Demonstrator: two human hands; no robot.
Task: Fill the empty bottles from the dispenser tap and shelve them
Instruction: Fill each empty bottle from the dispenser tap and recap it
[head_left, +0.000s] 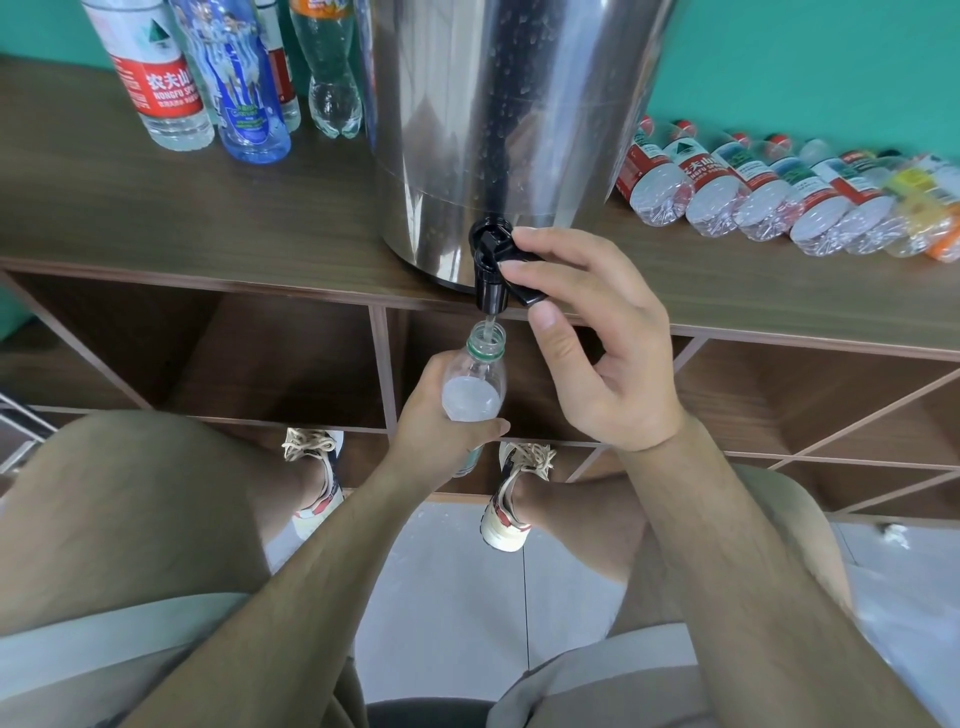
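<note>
A steel dispenser (498, 124) stands on the wooden shelf top (208, 208). Its black tap (491, 270) juts over the front edge. My right hand (592, 343) pinches the tap lever between fingers and thumb. Water runs from the spout into an uncapped clear bottle (475, 379) with a green neck ring. My left hand (441, 431) grips that bottle's body directly under the tap. Water shows inside the bottle, up to near its shoulder.
Several upright bottles (171, 88) stand left of the dispenser. A row of several empty bottles (769, 192) lies on its side to the right. Open shelf compartments (270, 358) sit below the top. My knees and shoes are over the tiled floor (457, 597).
</note>
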